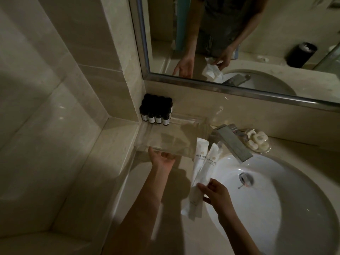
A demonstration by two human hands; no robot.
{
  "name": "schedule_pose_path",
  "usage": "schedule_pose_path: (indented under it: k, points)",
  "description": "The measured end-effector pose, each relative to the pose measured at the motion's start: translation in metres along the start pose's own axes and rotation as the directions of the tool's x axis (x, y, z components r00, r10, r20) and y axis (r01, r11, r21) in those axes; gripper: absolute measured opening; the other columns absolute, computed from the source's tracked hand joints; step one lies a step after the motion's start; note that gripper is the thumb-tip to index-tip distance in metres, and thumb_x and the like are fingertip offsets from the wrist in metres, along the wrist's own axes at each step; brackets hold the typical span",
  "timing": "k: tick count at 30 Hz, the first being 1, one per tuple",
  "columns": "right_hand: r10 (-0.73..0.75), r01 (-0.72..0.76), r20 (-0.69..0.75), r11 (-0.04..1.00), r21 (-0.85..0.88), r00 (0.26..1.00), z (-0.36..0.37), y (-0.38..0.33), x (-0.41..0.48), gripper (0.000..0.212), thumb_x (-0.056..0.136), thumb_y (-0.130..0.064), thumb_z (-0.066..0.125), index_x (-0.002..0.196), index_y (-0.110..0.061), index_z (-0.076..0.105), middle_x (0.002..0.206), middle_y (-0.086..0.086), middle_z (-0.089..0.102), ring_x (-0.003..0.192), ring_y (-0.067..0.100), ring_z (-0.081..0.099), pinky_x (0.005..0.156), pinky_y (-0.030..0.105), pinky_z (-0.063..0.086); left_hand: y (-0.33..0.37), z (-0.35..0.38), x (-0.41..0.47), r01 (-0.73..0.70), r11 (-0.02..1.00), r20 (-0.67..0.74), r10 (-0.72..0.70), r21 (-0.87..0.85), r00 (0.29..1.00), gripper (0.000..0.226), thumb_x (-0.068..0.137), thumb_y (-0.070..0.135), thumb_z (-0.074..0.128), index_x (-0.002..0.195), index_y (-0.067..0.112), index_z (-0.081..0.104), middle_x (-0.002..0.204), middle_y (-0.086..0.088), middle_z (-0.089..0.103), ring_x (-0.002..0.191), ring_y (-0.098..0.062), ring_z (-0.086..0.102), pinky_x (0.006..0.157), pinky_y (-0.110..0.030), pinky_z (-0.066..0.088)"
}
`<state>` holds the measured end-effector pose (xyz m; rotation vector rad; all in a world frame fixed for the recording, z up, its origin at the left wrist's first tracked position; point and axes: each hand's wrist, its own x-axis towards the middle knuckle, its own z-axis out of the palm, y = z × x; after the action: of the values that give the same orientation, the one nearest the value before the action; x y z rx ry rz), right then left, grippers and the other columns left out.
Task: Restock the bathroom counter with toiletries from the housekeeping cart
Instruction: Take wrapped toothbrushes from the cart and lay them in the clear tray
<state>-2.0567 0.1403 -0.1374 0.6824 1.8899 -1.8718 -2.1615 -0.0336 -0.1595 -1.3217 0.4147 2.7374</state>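
Observation:
A clear acrylic tray (147,142) sits on the beige counter in the corner below the mirror. Several small dark bottles (156,112) with white labels stand packed in its back left corner. My left hand (161,158) reaches palm-up to the tray's front edge, fingers at or under the rim. My right hand (216,193) pinches two or three long white sachets (201,173) near their lower part and holds them upright over the counter, between the tray and the basin.
A chrome faucet (232,141) juts over the white round basin (276,208) at the right. A glass dish of round white soaps (258,141) sits behind the faucet. The mirror (239,43) reflects both hands. A tiled wall closes the left side.

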Motion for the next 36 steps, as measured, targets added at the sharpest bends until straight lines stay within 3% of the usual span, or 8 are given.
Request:
schedule_pose_path:
  k: [4, 10, 14, 17, 21, 25, 31, 36]
  points:
    - [-0.005, 0.005, -0.006, 1.0, 0.015, 1.0, -0.001, -0.001, -0.002, 0.008, 0.088, -0.005, 0.063, 0.095, -0.001, 0.064, 0.094, 0.013, 0.072, 0.084, 0.021, 0.07, 0.063, 0.025, 0.057, 0.0, -0.002, 0.002, -0.005, 1.0, -0.003, 0.005, 0.014, 1.0, 0.06, 0.095, 0.051, 0.036, 0.136, 0.007, 0.045, 0.103, -0.018, 0.054, 0.091, -0.031, 0.055, 0.068, -0.046, 0.044]
    - [0.004, -0.004, -0.015, 1.0, 0.001, 1.0, -0.001, -0.001, -0.001, 0.007, 0.089, -0.007, 0.063, 0.095, -0.004, 0.063, 0.096, 0.012, 0.071, 0.086, 0.021, 0.069, 0.062, 0.024, 0.056, -0.004, -0.012, 0.011, 0.0, 0.999, -0.012, 0.001, 0.039, 1.0, 0.061, 0.092, 0.06, 0.036, 0.127, 0.011, 0.05, 0.113, -0.019, 0.053, 0.104, -0.033, 0.053, 0.103, -0.047, 0.037]
    - [0.001, -0.001, -0.016, 1.0, 0.0, 1.0, -0.001, -0.001, -0.002, 0.011, 0.089, -0.007, 0.062, 0.098, -0.001, 0.063, 0.097, 0.012, 0.071, 0.087, 0.021, 0.069, 0.061, 0.023, 0.056, -0.011, -0.019, 0.009, -0.045, 0.996, -0.014, 0.046, 0.074, 0.999, 0.053, 0.093, 0.054, 0.043, 0.125, 0.012, 0.049, 0.108, -0.016, 0.056, 0.088, -0.029, 0.054, 0.087, -0.042, 0.043]
    - [-0.004, 0.004, -0.023, 1.0, -0.012, 1.0, -0.002, -0.001, -0.002, 0.009, 0.089, -0.005, 0.063, 0.095, 0.002, 0.063, 0.095, 0.016, 0.071, 0.086, 0.024, 0.069, 0.065, 0.027, 0.057, -0.012, -0.022, 0.007, -0.074, 0.994, -0.024, 0.076, 0.078, 0.997, 0.039, 0.096, 0.043, 0.045, 0.12, 0.012, 0.048, 0.105, -0.015, 0.054, 0.09, -0.027, 0.054, 0.096, -0.04, 0.042]
    - [0.007, -0.008, -0.028, 1.0, -0.004, 1.0, -0.003, -0.001, -0.002, 0.007, 0.089, -0.007, 0.063, 0.095, -0.004, 0.064, 0.096, 0.012, 0.071, 0.088, 0.023, 0.069, 0.067, 0.027, 0.058, -0.016, -0.026, 0.007, -0.085, 0.988, -0.012, 0.087, 0.13, 0.996, 0.029, 0.1, 0.033, 0.041, 0.113, 0.01, 0.054, 0.099, -0.009, 0.055, 0.089, -0.022, 0.054, 0.076, -0.031, 0.044]
    - [0.016, -0.015, -0.042, 0.999, 0.034, 0.999, -0.008, -0.001, -0.003, 0.007, 0.089, -0.005, 0.063, 0.095, -0.004, 0.063, 0.095, 0.011, 0.071, 0.083, 0.019, 0.069, 0.058, 0.022, 0.056, -0.017, -0.017, 0.002, -0.05, 0.997, 0.016, 0.049, 0.064, 0.999, 0.029, 0.101, 0.03, 0.041, 0.09, 0.007, 0.057, 0.078, -0.01, 0.058, 0.074, -0.024, 0.052, 0.072, -0.036, 0.045]
    - [0.019, -0.016, -0.062, 0.998, 0.057, 0.998, -0.013, -0.002, -0.002, 0.011, 0.089, -0.003, 0.062, 0.098, 0.003, 0.063, 0.094, 0.016, 0.071, 0.079, 0.019, 0.07, 0.055, 0.021, 0.055, -0.047, -0.009, -0.009, 0.042, 0.994, 0.059, -0.049, 0.106, 0.997, 0.042, 0.095, 0.044, 0.046, 0.116, 0.009, 0.056, 0.11, -0.019, 0.058, 0.098, -0.032, 0.056, 0.091, -0.045, 0.045]
    - [0.006, -0.003, -0.051, 0.999, 0.042, 0.999, -0.013, -0.001, -0.005, 0.01, 0.09, -0.007, 0.062, 0.098, 0.0, 0.064, 0.095, 0.012, 0.071, 0.082, 0.018, 0.07, 0.057, 0.021, 0.055, -0.05, -0.006, 0.005, 0.054, 0.982, 0.06, -0.066, 0.182, 0.996, 0.057, 0.085, 0.063, 0.049, 0.112, 0.013, 0.059, 0.108, -0.013, 0.061, 0.107, -0.03, 0.055, 0.108, -0.046, 0.032]
